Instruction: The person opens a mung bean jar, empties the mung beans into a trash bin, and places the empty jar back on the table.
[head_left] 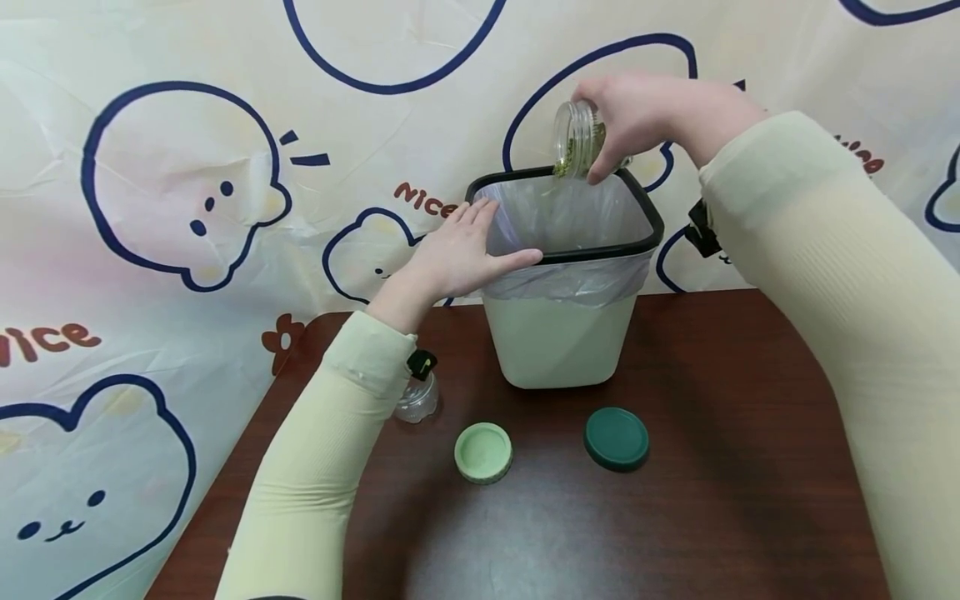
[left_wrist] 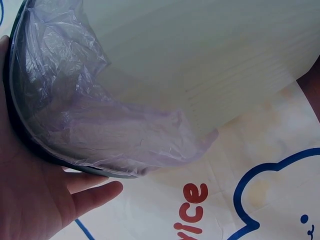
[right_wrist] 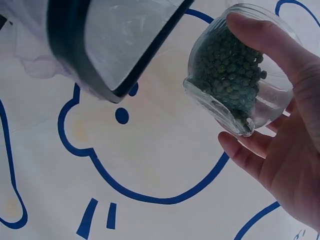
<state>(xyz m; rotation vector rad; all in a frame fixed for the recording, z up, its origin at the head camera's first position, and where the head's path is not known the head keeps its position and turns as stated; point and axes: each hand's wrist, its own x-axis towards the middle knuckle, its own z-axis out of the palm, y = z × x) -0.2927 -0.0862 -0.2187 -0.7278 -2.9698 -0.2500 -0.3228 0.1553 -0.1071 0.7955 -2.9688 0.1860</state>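
Observation:
My right hand [head_left: 633, 112] grips a clear jar [head_left: 576, 133] above the back of a trash bin [head_left: 558, 337], with the jar tipped on its side and its mouth facing left. Small round green beans [right_wrist: 227, 67] lie inside, and some are at the mouth in the head view. A black rim [head_left: 600, 252] and a pale plastic liner [left_wrist: 65, 55] top the bin. On the rim's left side rests my left hand [head_left: 453, 250], its fingers straight and thumb spread along the near edge. The left wrist view shows that hand [left_wrist: 35, 195] against the rim's outside.
On the brown table [head_left: 720, 500] in front of the bin lie a light green lid [head_left: 483, 452] and a dark green lid [head_left: 617, 438]. A second clear jar [head_left: 417, 402] stands partly behind my left forearm. A cartoon-print sheet [head_left: 225, 333] covers the wall behind.

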